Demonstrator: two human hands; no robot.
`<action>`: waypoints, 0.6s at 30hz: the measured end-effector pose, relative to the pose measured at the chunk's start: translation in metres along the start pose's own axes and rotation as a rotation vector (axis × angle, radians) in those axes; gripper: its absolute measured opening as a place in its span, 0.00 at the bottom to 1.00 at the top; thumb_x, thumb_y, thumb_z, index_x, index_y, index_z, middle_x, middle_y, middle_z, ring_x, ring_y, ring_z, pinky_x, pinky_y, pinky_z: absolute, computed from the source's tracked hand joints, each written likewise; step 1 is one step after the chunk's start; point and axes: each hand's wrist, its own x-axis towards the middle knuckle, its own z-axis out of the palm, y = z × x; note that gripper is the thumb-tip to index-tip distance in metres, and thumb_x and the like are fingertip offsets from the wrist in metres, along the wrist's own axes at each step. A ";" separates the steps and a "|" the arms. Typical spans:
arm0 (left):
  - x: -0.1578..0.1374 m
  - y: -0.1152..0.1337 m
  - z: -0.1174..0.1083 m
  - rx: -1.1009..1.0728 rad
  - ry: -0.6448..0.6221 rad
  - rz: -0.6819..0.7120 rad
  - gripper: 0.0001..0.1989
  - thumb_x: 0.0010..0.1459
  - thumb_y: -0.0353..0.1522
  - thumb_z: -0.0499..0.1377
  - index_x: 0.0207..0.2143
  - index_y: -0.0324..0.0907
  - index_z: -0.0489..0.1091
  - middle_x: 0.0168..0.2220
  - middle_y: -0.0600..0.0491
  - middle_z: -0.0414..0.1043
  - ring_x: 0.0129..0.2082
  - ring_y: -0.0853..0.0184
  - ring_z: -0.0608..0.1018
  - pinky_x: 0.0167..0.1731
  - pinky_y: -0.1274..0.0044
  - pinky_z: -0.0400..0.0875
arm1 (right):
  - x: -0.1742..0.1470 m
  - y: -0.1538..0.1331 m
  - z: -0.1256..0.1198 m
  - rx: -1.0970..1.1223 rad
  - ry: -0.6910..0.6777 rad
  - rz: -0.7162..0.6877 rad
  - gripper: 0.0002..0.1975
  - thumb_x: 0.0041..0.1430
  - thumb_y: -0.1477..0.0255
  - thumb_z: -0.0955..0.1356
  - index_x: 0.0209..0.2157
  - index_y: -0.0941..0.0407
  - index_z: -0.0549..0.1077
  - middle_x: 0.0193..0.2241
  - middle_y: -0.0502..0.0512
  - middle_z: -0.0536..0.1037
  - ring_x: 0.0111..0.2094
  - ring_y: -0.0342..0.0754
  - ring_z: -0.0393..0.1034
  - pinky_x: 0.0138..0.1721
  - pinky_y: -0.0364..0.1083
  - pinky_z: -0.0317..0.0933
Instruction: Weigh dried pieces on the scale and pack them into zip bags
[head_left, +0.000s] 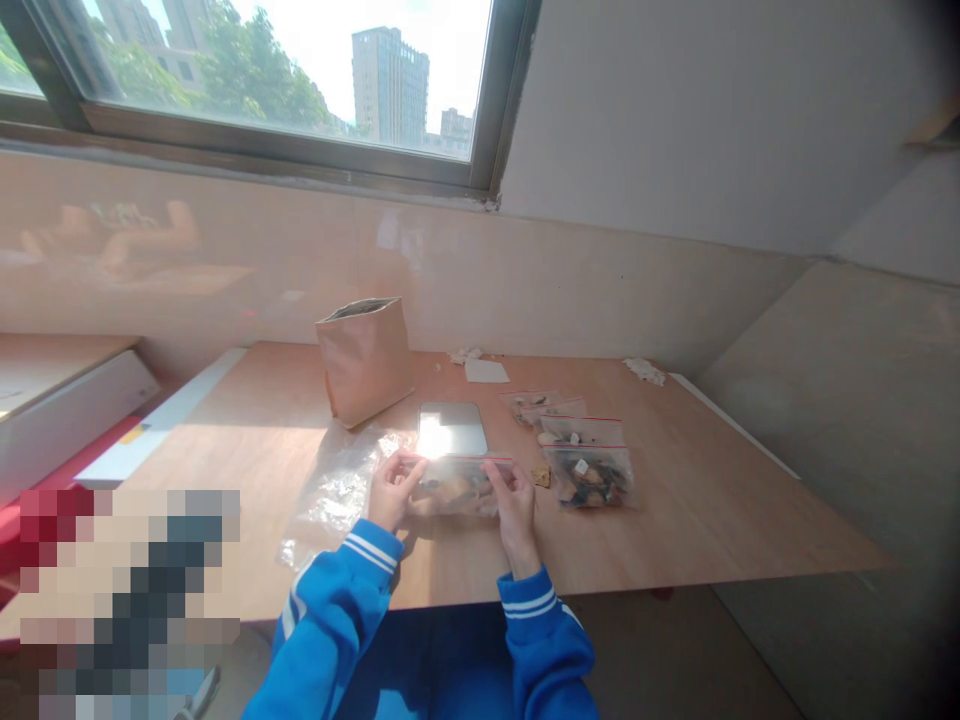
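Clear plastic with a red strip along its top makes up the zip bag [454, 494], which in the head view is near the front edge of the wooden table [697, 500]. Left hand [394, 490] and right hand [514, 492] each pinch a top corner between thumb and fingers. Just beyond lies a shiny flat square [466, 432]; filled bags [596, 482] lie rightward, crumpled plastic [341, 490] leftward, before an upright brown paper bag [366, 365].

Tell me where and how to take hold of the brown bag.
Pinch the brown bag by its near rim, coming down from above: it stands roughly upright, mouth open upward, so that thin edge can likely be straddled, inside and out.
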 end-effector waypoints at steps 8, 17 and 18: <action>-0.002 0.005 0.005 -0.095 -0.092 -0.043 0.16 0.42 0.42 0.68 0.28 0.39 0.75 0.28 0.51 0.76 0.30 0.63 0.78 0.32 0.73 0.75 | -0.004 -0.007 0.005 0.023 -0.111 0.061 0.17 0.46 0.59 0.74 0.30 0.59 0.78 0.30 0.58 0.81 0.33 0.52 0.75 0.38 0.50 0.69; -0.003 0.005 0.005 -0.072 -0.048 -0.023 0.17 0.42 0.42 0.68 0.29 0.38 0.75 0.24 0.51 0.75 0.26 0.64 0.78 0.29 0.73 0.74 | -0.006 -0.004 0.004 0.057 -0.081 0.040 0.16 0.45 0.61 0.75 0.30 0.59 0.79 0.29 0.57 0.81 0.32 0.51 0.76 0.39 0.51 0.69; -0.003 0.004 0.005 -0.077 -0.056 -0.015 0.16 0.43 0.42 0.68 0.29 0.38 0.75 0.24 0.51 0.75 0.27 0.63 0.78 0.30 0.73 0.74 | -0.006 -0.004 0.004 0.054 -0.081 0.038 0.16 0.45 0.61 0.75 0.30 0.59 0.79 0.29 0.57 0.81 0.32 0.51 0.76 0.39 0.51 0.69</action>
